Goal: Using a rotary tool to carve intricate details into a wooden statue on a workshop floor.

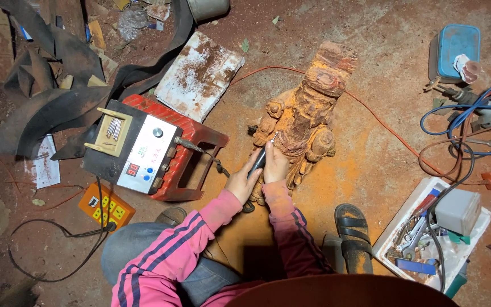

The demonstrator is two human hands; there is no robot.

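A carved wooden figure (305, 116) lies on the reddish dirt floor (382, 45), its long axis running up and slightly right from the person's knees. It is orange-brown, knobby and deeply cut, with a blocky, darker red end farthest from the person and rounded lobes along both edges. Orange dust lies thick around its base.

Both hands meet at the figure's near left edge. The left hand (243, 181) is clenched around the dark handpiece (258, 159) of a small rotary tool, whose thin metal tip touches the wood. The right hand (275, 165) is curled against the same handpiece and rests on the carving; how firmly it grips cannot be told.

Just left of the hands, a black cable (203, 152) runs from the handpiece to a black-and-white control box (134, 148) sitting on a red plastic stool (186, 153) tipped on its side. A small tray of bits (113, 129) sits atop the box. An orange power strip (107, 206) lies below it. A rusty white slab (199, 74) lies beyond the stool, with dark rubber scraps (46, 108) farther left.

A thin orange wire (382, 128) passes behind the figure. To the right, a black sandal (352, 227) sits near a white tray of tools (404, 239), under tangled blue cables (467, 111) and a blue tin (457, 50).
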